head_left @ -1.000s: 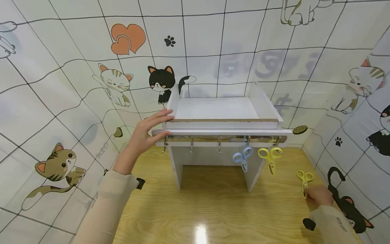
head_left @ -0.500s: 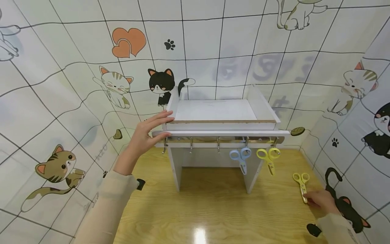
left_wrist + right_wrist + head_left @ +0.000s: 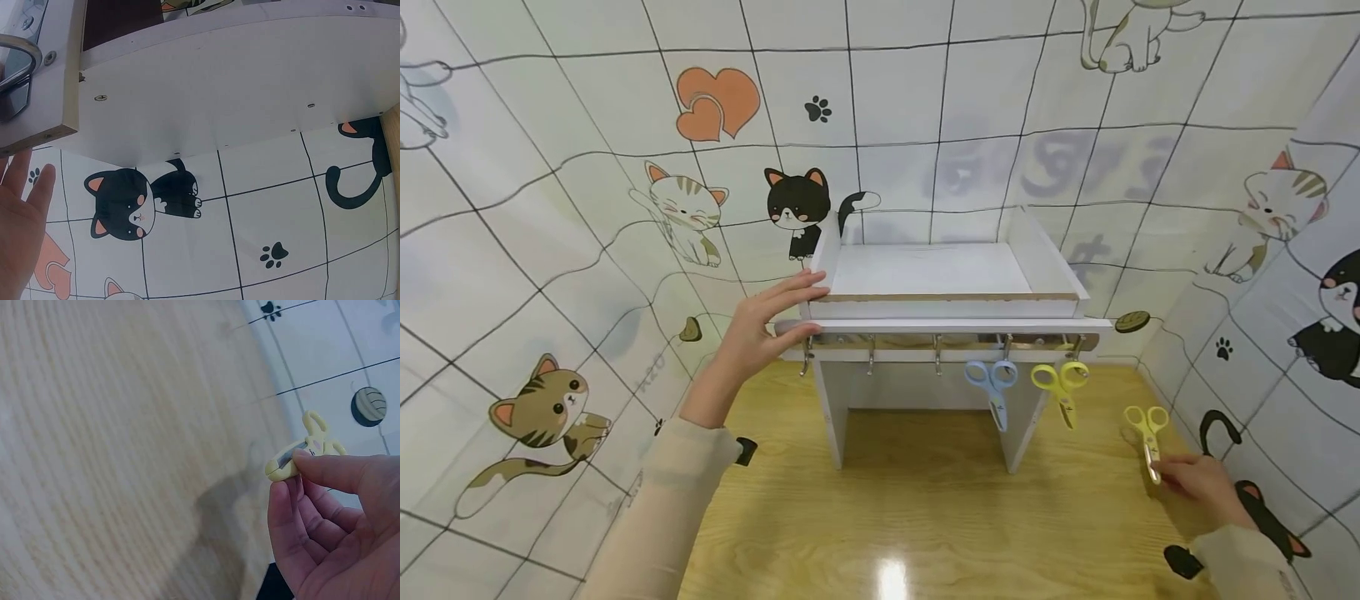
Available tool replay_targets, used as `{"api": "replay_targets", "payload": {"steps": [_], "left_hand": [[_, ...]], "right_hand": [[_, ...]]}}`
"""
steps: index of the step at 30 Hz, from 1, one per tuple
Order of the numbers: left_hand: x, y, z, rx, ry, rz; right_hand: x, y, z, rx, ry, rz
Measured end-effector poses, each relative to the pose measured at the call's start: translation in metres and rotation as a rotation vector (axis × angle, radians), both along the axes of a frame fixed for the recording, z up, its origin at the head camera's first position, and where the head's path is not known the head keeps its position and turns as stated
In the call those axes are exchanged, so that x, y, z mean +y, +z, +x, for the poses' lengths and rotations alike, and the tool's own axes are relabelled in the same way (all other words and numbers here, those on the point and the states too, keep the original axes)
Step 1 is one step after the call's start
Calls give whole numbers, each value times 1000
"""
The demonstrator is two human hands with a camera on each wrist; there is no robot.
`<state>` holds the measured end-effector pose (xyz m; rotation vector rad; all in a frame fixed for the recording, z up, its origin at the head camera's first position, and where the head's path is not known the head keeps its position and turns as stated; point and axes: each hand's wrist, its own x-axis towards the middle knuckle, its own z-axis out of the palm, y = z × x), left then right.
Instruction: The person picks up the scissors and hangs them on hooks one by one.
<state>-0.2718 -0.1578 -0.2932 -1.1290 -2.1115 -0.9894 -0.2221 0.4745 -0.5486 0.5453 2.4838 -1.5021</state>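
Note:
My right hand (image 3: 1206,483) pinches a pair of small yellow scissors (image 3: 1148,433) by the covered blade end, thumb on one side and fingers on the other. In the right wrist view these scissors (image 3: 314,447) have their handle loops pointing away from the hand, raised above the tabletop. My left hand (image 3: 756,325) rests against the left end of a white shelf unit (image 3: 955,308), fingers fairly straight at its upper corner and thumb on the front rail. From the rail's metal hooks (image 3: 937,354) hang blue scissors (image 3: 992,385) and another yellow pair (image 3: 1062,387).
The shelf unit stands on a wood-grain tabletop (image 3: 925,517) with open space between its side panels (image 3: 831,417). A white cat-print sheet (image 3: 925,108) encloses the back and both sides. Three hooks toward the left end of the rail carry nothing.
My right hand has shifted slightly right and then up, lifting the yellow scissors with their shadow now apart from them. The left hand stays at the shelf; the head view has tilted slightly.

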Motion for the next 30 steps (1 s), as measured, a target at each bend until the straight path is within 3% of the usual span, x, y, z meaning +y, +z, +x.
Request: {"api": "replay_targets", "payload": {"steps": [3,10,15,19,26,30], "left_hand": [[0,-5,-4,-5,-6,5],[-7,-22,-22,8,0,-15],[-10,-21,-25,18,0,-7],[-10,-19,-25,28,1,-7],[-10,-20,-27,28,-1,-20],[-13,-21,-25,20,11,-31]], "right_hand": [[1,14,3,-8,13,36],[-7,49,10,58,-34,-63],[-21,78,9,174,-13,-2],[-34,104,10,216,35,28],[-63,145,20,320,82,101],[-79,166,28,387,99,83]]}}
